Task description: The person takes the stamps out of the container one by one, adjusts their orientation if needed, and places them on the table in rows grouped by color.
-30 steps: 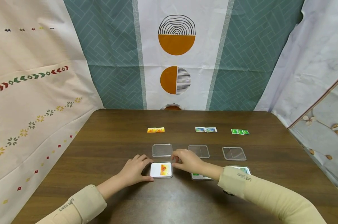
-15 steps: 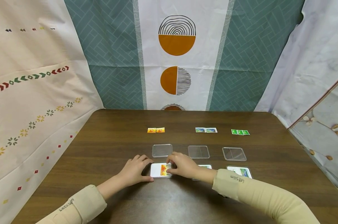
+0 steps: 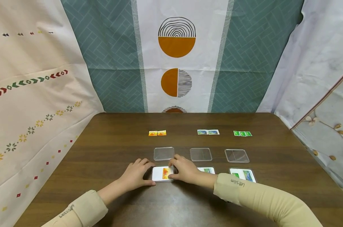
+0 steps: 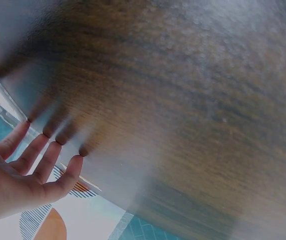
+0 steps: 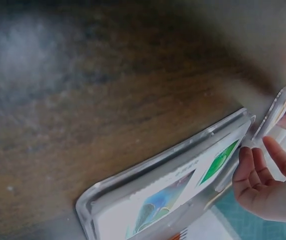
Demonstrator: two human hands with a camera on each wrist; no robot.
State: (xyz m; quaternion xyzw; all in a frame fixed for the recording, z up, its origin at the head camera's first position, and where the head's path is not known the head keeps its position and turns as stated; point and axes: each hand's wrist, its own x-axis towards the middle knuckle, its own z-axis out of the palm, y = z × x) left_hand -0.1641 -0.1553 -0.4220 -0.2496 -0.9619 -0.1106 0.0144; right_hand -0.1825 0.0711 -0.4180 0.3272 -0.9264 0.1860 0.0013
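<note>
In the head view a flat clear case (image 3: pixel 157 174) with a white insert lies in front of the person. A small orange picture card (image 3: pixel 165 173) sits on its right part. My left hand (image 3: pixel 134 174) rests at the case's left end, thumb near the lower corner and index fingertip near the upper one; its fingers look fairly straight in the left wrist view. My right hand (image 3: pixel 186 170) holds the orange card between thumb and bent index finger, hiding its right edge. In the right wrist view, its other fingers are curled.
Two more filled cases, the middle one (image 3: pixel 207 170) and the right one (image 3: pixel 243 174), lie to the right. Behind are three transparent lids (image 3: pixel 164 154). Farther back lie orange cards (image 3: pixel 157 133), blue cards (image 3: pixel 208 132) and green cards (image 3: pixel 242 134) on the brown table (image 3: pixel 117 135).
My right hand has moved left from beside the case onto the orange card, uncovering more of the cases on the right. The left hand keeps its place. The head view has shifted slightly.
</note>
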